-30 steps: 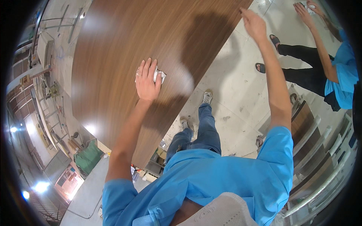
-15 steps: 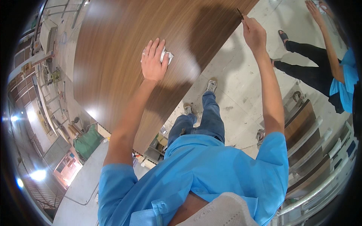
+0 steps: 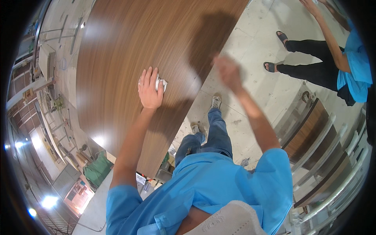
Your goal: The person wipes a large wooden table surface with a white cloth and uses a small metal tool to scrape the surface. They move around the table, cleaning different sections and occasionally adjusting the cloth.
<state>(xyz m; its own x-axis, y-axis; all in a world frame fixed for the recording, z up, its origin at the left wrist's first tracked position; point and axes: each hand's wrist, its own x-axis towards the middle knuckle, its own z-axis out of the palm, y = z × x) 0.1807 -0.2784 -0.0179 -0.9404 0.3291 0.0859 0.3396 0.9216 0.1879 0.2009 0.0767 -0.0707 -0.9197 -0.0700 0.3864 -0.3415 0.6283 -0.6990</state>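
Observation:
A large dark wood-veneer panel (image 3: 133, 51) fills the upper left of the head view. My left hand (image 3: 149, 89) lies flat on it, pressing a small white cloth (image 3: 161, 84) against the surface. My right hand (image 3: 228, 73) is blurred, in the air just off the panel's right edge, over the floor; it appears to hold nothing. My legs in jeans and grey shoes (image 3: 216, 102) stand beside the panel's edge.
Another person in a blue shirt and black trousers (image 3: 313, 70) stands at the upper right, one arm reaching toward the panel's far end. Racks with stacked wood panels (image 3: 313, 137) line the right side. Shelving and a green bag (image 3: 98, 170) sit at the lower left.
My right hand has let go of the panel's far edge and dropped back toward me. My left hand with the cloth has slid down the panel, nearer to me.

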